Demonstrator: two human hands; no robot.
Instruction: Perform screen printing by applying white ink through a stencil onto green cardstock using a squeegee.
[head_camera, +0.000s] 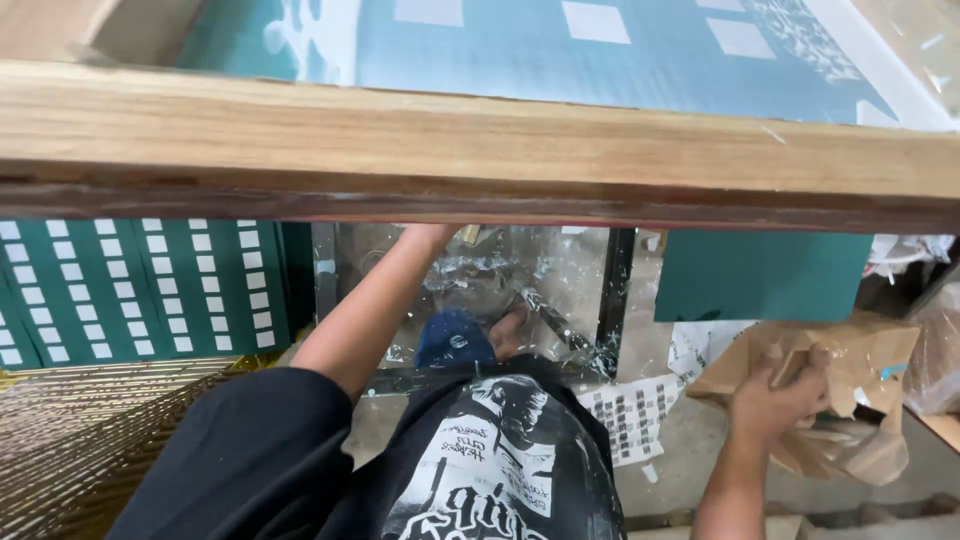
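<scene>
A thick wooden frame bar (480, 150) crosses the whole view, with a teal printed screen (560, 50) beyond it. My left arm reaches forward over a splattered glass panel (560, 270). My left hand (432, 236) goes under the bar, so its fingers are hidden. At the right, my right hand (778, 398) is closed on a crumpled brown paper bag (860, 370). My black shirt with a white print (500, 460) fills the bottom.
Green sheets printed with white squares (140, 290) lie at the left, above a stack of gold-edged sheets (90, 440). A plain teal sheet (760, 275) lies at the right. A paper with small dark squares (632, 415) lies on the grey surface. A blue rounded thing (455, 338) shows on the glass.
</scene>
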